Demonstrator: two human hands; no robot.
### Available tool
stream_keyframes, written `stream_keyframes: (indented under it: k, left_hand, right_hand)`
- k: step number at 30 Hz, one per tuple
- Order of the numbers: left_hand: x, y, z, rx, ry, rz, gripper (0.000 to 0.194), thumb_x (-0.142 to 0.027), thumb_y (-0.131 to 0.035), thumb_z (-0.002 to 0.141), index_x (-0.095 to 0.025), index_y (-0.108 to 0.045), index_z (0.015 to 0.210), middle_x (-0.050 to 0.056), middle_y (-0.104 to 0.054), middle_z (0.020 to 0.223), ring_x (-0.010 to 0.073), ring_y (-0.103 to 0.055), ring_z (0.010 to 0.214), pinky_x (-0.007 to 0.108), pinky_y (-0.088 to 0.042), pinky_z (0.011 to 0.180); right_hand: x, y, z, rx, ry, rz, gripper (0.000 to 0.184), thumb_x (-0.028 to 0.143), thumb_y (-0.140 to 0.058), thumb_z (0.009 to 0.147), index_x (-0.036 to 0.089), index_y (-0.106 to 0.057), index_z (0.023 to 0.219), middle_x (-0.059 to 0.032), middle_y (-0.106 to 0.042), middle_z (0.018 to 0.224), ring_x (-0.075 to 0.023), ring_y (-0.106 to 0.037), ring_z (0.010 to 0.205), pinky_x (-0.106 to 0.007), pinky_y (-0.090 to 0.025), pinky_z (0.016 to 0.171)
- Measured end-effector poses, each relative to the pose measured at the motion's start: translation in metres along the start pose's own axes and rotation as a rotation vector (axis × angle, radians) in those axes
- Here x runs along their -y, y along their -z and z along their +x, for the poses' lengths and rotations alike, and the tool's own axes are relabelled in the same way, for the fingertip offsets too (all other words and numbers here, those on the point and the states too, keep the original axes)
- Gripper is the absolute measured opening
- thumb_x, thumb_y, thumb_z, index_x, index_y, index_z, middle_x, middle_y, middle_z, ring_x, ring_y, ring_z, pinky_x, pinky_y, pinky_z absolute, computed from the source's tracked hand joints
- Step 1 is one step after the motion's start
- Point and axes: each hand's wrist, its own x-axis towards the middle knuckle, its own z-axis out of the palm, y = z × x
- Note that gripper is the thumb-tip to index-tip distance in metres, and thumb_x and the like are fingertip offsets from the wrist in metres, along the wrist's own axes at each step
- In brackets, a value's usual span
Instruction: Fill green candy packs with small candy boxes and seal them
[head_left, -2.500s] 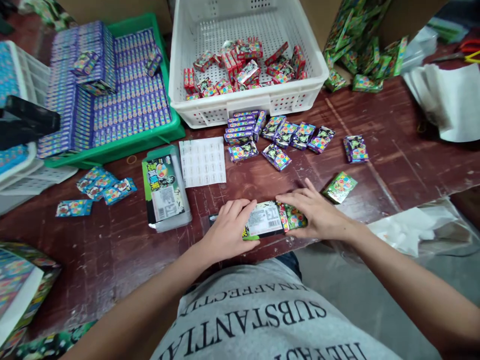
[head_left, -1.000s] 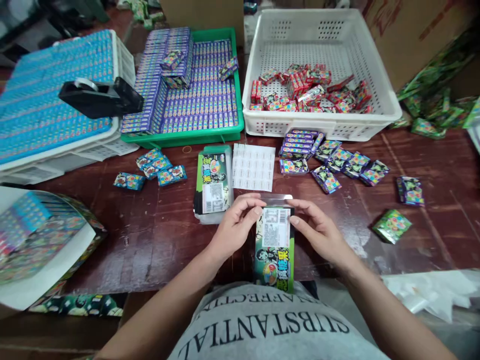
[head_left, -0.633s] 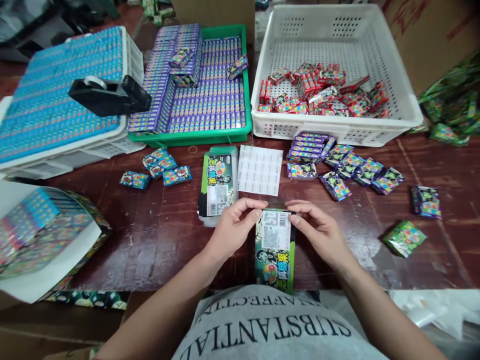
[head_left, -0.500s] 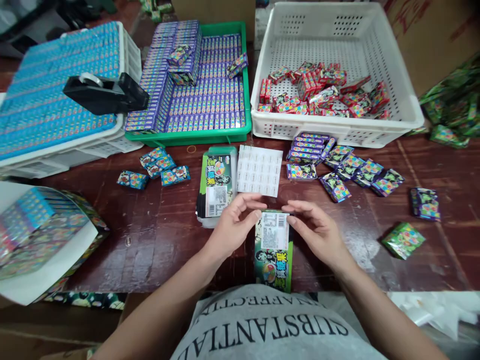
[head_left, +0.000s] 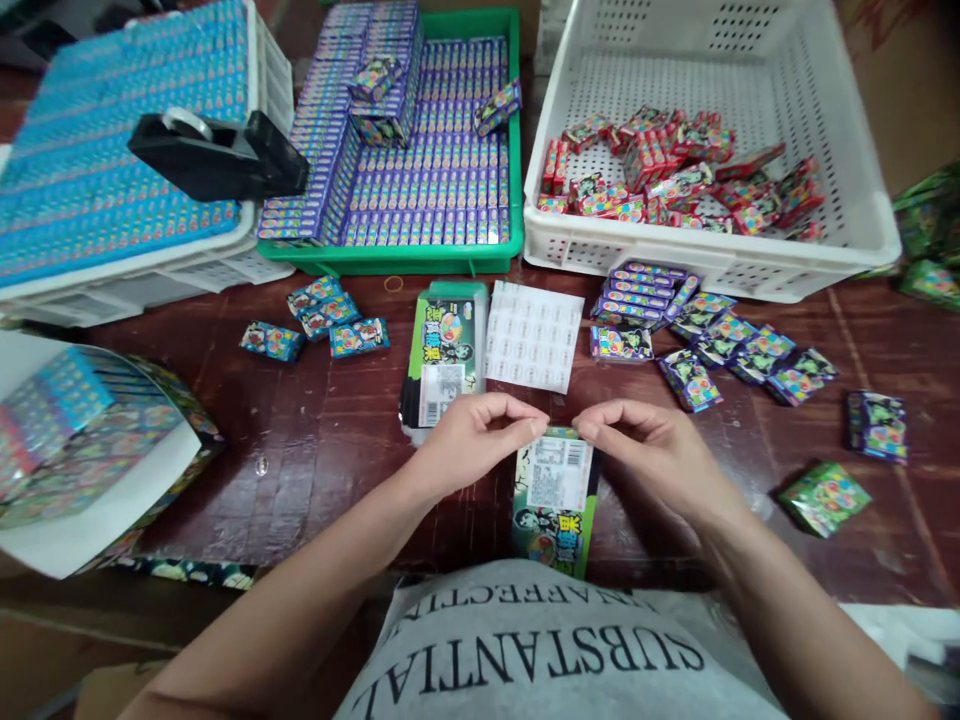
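A flat candy box (head_left: 555,510) with a green and black print, a white barcode label and a clear plastic cover lies in front of my shirt, its long side pointing towards me. My left hand (head_left: 487,440) pinches thumb and forefinger together at the left part of its far end. At the right corner of that same end, my right hand (head_left: 649,445) makes a similar pinch. The thin plastic between the fingertips is hard to make out. Beyond my left hand lies another clear-covered candy box (head_left: 442,350), beside a sheet of round stickers (head_left: 534,335).
Small purple boxes (head_left: 727,335) and a green box (head_left: 825,498) lie to the right, blue packets (head_left: 330,310) to the left. A white crate (head_left: 720,260), a green tray (head_left: 390,262) and a tape dispenser (head_left: 217,155) stand behind. An open carton (head_left: 150,500) sits front left.
The box in my hands, earlier lying crosswise with small packets at its right end, has turned lengthwise. Its clear end flap no longer stands out, and my fingertips have moved closer together.
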Motion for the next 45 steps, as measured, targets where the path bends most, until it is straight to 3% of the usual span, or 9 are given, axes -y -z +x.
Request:
stream_keyframes:
  k: [5, 9, 13, 18, 25, 30, 34, 37, 45]
  left_hand:
    - [0.014, 0.005, -0.002, 0.011, -0.079, 0.024, 0.015, -0.029, -0.077, 0.084, -0.02, -0.075, 0.096, 0.005, -0.078, 0.102, 0.0176, -0.073, 0.094, 0.035, -0.057, 0.09]
    - [0.012, 0.004, 0.009, 0.019, -0.217, 0.206, 0.009, -0.025, -0.072, 0.087, -0.02, -0.074, 0.094, 0.009, -0.075, 0.115, 0.0211, -0.071, 0.107, 0.038, -0.054, 0.096]
    - [0.004, 0.006, 0.023, 0.073, -0.208, 0.387, 0.008, -0.022, -0.071, 0.085, -0.019, -0.074, 0.093, 0.014, -0.044, 0.16, 0.0273, -0.068, 0.118, 0.04, -0.057, 0.087]
    - [0.013, 0.009, 0.036, 0.059, -0.162, 0.379, 0.007, -0.021, -0.073, 0.083, -0.02, -0.072, 0.09, 0.015, -0.046, 0.158, 0.0314, -0.07, 0.117, 0.046, -0.058, 0.086]
    - [0.025, 0.008, 0.045, 0.027, -0.164, 0.395, 0.006, -0.021, -0.072, 0.083, -0.022, -0.071, 0.088, 0.014, -0.052, 0.153, 0.0323, -0.056, 0.137, 0.047, -0.054, 0.099]
    - [0.025, 0.006, 0.044, 0.001, -0.185, 0.42, 0.006, -0.024, -0.071, 0.083, -0.02, -0.071, 0.088, 0.012, -0.064, 0.135, 0.0251, -0.073, 0.095, 0.045, -0.056, 0.091]
    - [0.022, 0.006, 0.034, 0.032, -0.214, 0.339, 0.011, -0.027, -0.067, 0.088, -0.021, -0.071, 0.096, 0.007, -0.073, 0.11, 0.0187, -0.07, 0.084, 0.037, -0.056, 0.082]
    - [0.017, 0.004, 0.029, 0.092, -0.155, 0.281, 0.014, -0.03, -0.066, 0.09, -0.02, -0.07, 0.099, 0.004, -0.074, 0.09, 0.0172, -0.067, 0.079, 0.032, -0.054, 0.074]
    - [0.007, -0.009, 0.024, 0.111, -0.134, 0.217, 0.016, -0.032, -0.069, 0.087, -0.02, -0.07, 0.098, 0.006, -0.076, 0.097, 0.017, -0.068, 0.081, 0.033, -0.055, 0.077]
  right_hand:
    - [0.0, 0.018, 0.02, 0.153, 0.205, -0.209, 0.023, 0.042, -0.063, 0.097, 0.028, -0.08, 0.09, -0.0042, -0.075, 0.108, -0.0196, -0.069, 0.102, -0.034, -0.054, 0.089]
    - [0.017, 0.004, 0.103, -0.07, 0.479, -0.663, 0.028, 0.038, -0.057, 0.1, 0.022, -0.076, 0.113, -0.0097, -0.073, 0.113, -0.0244, -0.065, 0.108, -0.04, -0.049, 0.1]
    - [0.036, -0.028, 0.19, -0.192, 0.425, -1.109, 0.04, 0.03, -0.043, 0.104, 0.014, -0.066, 0.133, -0.016, -0.069, 0.125, -0.0307, -0.06, 0.116, -0.045, -0.044, 0.105]
    - [0.038, -0.044, 0.225, -0.181, 0.377, -1.201, 0.04, 0.034, -0.044, 0.103, 0.013, -0.074, 0.118, -0.0205, -0.069, 0.114, -0.0362, -0.057, 0.114, -0.047, -0.047, 0.093]
    - [0.04, -0.039, 0.207, -0.069, 0.454, -1.206, 0.03, 0.033, -0.049, 0.102, 0.023, -0.076, 0.111, -0.0124, -0.071, 0.109, -0.0328, -0.055, 0.107, -0.044, -0.045, 0.089]
    - [0.048, -0.018, 0.145, 0.194, 0.593, -0.866, 0.021, 0.034, -0.055, 0.101, 0.023, -0.072, 0.096, -0.0077, -0.071, 0.099, -0.0256, -0.059, 0.098, -0.043, -0.045, 0.091]
    - [0.052, 0.02, 0.087, 0.497, 0.273, -0.28, 0.025, 0.038, -0.061, 0.097, 0.024, -0.06, 0.118, -0.0004, -0.067, 0.091, -0.0163, -0.062, 0.081, -0.032, -0.051, 0.075]
    - [0.046, 0.037, 0.066, 0.633, 0.108, -0.136, 0.043, 0.034, -0.064, 0.093, 0.023, -0.049, 0.132, 0.0012, -0.065, 0.089, -0.0143, -0.06, 0.077, -0.029, -0.051, 0.068]
    - [0.025, 0.033, 0.05, 0.397, 0.257, -0.422, 0.068, 0.031, -0.068, 0.089, 0.024, -0.036, 0.149, -0.0029, -0.066, 0.097, -0.0183, -0.062, 0.081, -0.035, -0.052, 0.075]
